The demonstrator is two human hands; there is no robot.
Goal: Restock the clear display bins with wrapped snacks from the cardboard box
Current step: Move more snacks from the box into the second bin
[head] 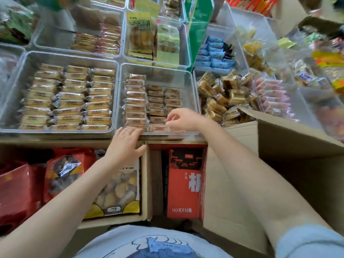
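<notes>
Two hands work at the centre bin's [191, 101] near edge: left hand [126, 144] flat on wrapped snacks [135, 108], right hand [181, 119] pinching one. Next, likely more from the cardboard box [290, 146], lower right.

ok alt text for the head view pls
Both hands work at the front of a clear bin of wrapped snacks: the right hand pinches a packet, the left hand rests at the rim. An open cardboard box sits at right.
</notes>
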